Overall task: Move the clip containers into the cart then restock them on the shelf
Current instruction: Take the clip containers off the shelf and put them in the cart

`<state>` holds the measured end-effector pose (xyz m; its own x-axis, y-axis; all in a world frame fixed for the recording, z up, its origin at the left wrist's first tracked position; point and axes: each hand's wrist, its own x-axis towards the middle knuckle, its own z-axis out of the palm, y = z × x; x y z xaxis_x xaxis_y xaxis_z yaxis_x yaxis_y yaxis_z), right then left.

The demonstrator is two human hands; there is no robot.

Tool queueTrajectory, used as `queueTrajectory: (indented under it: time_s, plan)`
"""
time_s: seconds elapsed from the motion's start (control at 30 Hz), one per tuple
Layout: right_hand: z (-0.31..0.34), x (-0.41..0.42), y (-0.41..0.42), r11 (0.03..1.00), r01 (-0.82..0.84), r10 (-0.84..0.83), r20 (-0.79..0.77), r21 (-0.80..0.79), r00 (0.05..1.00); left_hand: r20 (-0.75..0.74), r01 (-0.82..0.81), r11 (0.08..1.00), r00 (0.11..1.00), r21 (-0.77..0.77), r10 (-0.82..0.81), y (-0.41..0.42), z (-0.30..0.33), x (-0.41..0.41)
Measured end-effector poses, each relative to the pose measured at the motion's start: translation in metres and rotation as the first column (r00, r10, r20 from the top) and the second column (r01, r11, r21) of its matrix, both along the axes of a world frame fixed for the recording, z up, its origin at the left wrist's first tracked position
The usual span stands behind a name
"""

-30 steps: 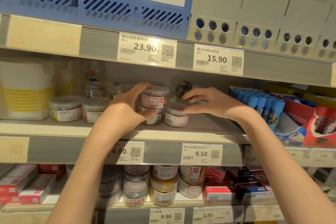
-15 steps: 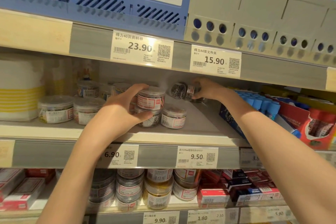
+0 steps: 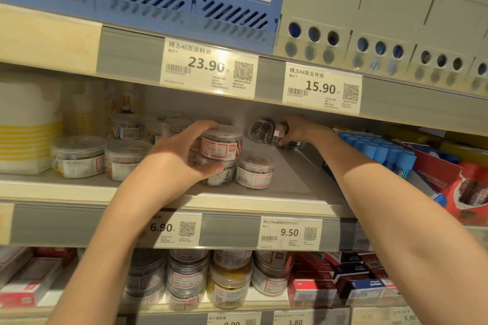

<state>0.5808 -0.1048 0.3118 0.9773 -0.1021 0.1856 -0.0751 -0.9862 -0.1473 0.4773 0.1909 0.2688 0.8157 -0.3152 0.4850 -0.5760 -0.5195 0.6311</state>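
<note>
Since a second before, her right hand had left the front tub and reached to the shelf's back, fingers curled round a tipped clip container, while the left hand kept clasping the two stacked containers beside a single tub.

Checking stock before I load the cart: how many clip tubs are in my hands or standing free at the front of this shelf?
In left hand, stacked tubs: 2
In right hand, tipped tub: 1
Standing alone, free front tubs: 3
Total: 6, with the blurred back-row tubs left out.
</note>
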Motion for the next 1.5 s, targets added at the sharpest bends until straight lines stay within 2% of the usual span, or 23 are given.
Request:
queueTrajectory:
  time_s: [0.3, 0.57, 0.73, 0.83, 1.0, 1.13, 1.3, 1.43, 1.5]
  plan:
    - [0.010, -0.029, 0.014, 0.996, -0.091, 0.090, -0.055, -0.005, 0.994, -0.003, -0.001, 1.000, 1.000, 0.003, 0.001, 0.000, 0.000, 0.000]
    - [0.013, -0.069, 0.024, 0.967, -0.190, 0.201, -0.054, 0.171, 0.978, 0.019, -0.004, 1.000, 1.000, 0.012, 0.004, 0.000, 0.002, -0.002]
    - [0.021, -0.095, 0.029, 0.903, -0.267, 0.261, 0.064, 0.337, 0.963, 0.019, 0.006, 1.000, 1.000, 0.010, -0.006, 0.001, 0.000, -0.002]
    - [0.026, -0.107, 0.040, 0.900, -0.265, 0.245, 0.101, 0.345, 0.964, 0.010, 0.006, 1.000, 1.000, 0.016, -0.007, 0.001, 0.001, -0.001]
    - [0.033, -0.114, 0.055, 0.878, -0.373, 0.374, 0.057, 0.300, 0.926, 0.010, 0.007, 1.000, 1.000, 0.018, -0.007, 0.000, 0.001, 0.000]
    - [0.036, -0.115, 0.066, 0.886, -0.399, 0.409, 0.007, 0.237, 0.913, 0.007, 0.008, 1.000, 1.000, 0.017, -0.008, 0.001, 0.000, -0.001]
    - [0.036, -0.110, 0.079, 0.862, -0.422, 0.452, -0.049, 0.282, 0.891, -0.025, 0.020, 0.999, 1.000, 0.033, -0.019, 0.001, 0.002, 0.001]
    - [0.040, -0.109, 0.089, 0.898, -0.379, 0.415, -0.148, 0.222, 0.897, -0.006, 0.022, 0.993, 1.000, 0.117, -0.022, 0.000, 0.009, 0.004]
    - [0.041, -0.108, 0.092, 0.908, -0.327, 0.388, -0.233, 0.261, 0.892, -0.012, 0.019, 0.981, 1.000, 0.192, -0.017, -0.002, 0.017, 0.003]
